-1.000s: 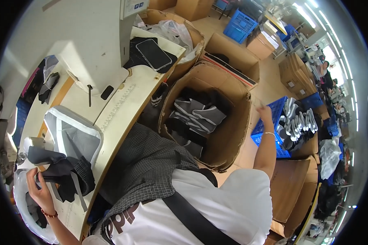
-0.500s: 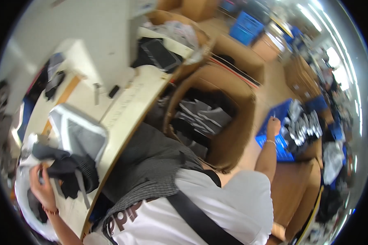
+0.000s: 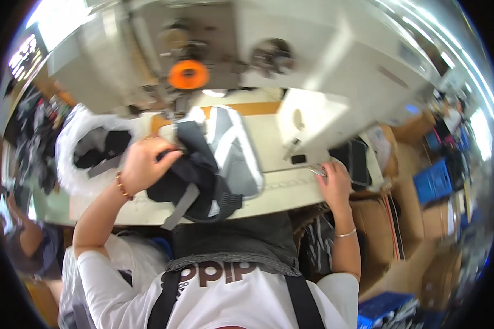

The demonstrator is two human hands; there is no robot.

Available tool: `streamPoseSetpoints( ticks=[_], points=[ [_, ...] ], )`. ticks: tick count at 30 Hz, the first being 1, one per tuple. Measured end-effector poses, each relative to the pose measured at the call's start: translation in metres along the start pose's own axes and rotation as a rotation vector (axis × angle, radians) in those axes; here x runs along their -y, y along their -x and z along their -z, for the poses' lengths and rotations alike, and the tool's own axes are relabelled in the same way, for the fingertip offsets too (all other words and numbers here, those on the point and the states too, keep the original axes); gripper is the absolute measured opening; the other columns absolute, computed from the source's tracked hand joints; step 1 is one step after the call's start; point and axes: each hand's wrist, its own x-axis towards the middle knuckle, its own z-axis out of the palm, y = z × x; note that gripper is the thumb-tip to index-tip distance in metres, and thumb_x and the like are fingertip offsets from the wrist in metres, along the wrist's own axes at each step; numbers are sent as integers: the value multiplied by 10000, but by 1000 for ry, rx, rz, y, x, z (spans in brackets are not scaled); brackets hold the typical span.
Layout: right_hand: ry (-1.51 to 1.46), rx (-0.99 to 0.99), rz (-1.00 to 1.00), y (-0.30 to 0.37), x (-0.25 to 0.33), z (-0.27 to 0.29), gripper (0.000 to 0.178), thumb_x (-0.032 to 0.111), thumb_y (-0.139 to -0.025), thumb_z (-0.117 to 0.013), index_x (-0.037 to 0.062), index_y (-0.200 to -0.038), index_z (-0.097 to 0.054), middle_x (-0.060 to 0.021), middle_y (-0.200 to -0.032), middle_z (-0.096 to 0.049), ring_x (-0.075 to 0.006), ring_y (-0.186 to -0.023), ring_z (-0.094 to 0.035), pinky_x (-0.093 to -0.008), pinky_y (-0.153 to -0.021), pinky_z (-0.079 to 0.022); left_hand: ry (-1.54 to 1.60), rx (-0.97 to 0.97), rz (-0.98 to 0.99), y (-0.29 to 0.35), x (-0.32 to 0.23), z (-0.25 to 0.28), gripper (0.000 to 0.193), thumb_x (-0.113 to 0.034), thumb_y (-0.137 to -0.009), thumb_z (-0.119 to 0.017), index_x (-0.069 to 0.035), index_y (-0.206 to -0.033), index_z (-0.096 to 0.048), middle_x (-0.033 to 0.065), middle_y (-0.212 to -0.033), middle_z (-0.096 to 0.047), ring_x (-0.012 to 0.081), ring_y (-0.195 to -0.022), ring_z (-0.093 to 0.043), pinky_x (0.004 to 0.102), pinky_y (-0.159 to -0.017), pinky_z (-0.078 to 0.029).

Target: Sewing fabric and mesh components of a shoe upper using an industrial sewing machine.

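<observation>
My left hand, a beaded bracelet at its wrist, is closed on the upper edge of a black fabric piece, just below the sewing machine's needle area. From that piece hangs a grey strap, and its right end looks ribbed. Beside it on the table lies a flat grey panel with white bands. My right hand rests by the table's front right part, fingers closed on a small metal tool that looks like thread snips; blur hides its exact shape.
The sewing machine with an orange knob spans the table. A clear plastic bag with dark pieces stands left. A dark phone-like slab lies right. Cardboard boxes and a blue crate stand beyond my right arm.
My view has swung left from the boxes to the sewing machine. My right hand has moved from the blue crate to the table, while my left hand stays at the black fabric piece.
</observation>
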Motion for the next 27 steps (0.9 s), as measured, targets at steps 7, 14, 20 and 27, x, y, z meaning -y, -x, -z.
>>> streamPoseSetpoints(
  ticks=[7, 14, 20, 27],
  points=[
    [-247, -99, 220, -20, 81, 14, 315, 93, -824, -823, 46, -1109, -697, -107, -986, -680, -314, -953, -652, -436, -855, -519, 23, -34, -31, 9, 4, -11, 190, -246, -913, -782, -65, -967, -762, 81, -942, -779, 299, -920, -697, 407, -950, -527],
    [-817, 35, 500, -69, 187, 17, 328, 102, -929, -772, 20, -1214, -634, -133, -1072, -720, -335, -967, -695, -404, -841, -549, -9, -29, -154, 21, 13, -8, 172, -266, -917, -762, -106, -956, -715, 40, -868, -702, 282, -898, -679, 422, -810, -539],
    [-906, 45, 499, -89, 221, 1, 238, 92, -958, -752, 37, -1169, -657, -130, -1043, -728, -311, -870, -720, -356, -777, -572, -2, 373, 7, 60, 4, -10, 233, -343, -928, -749, -111, -939, -728, 58, -840, -729, 284, -858, -716, 418, -732, -555],
    [-548, -163, 552, -89, 228, 13, 314, 81, -847, -814, 89, -1136, -690, -81, -1005, -648, -275, -908, -633, -405, -772, -499, -135, 437, -166, 61, 10, -21, 258, -221, -878, -781, -130, -1110, -714, 77, -921, -709, 282, -944, -707, 391, -755, -565]
  ],
)
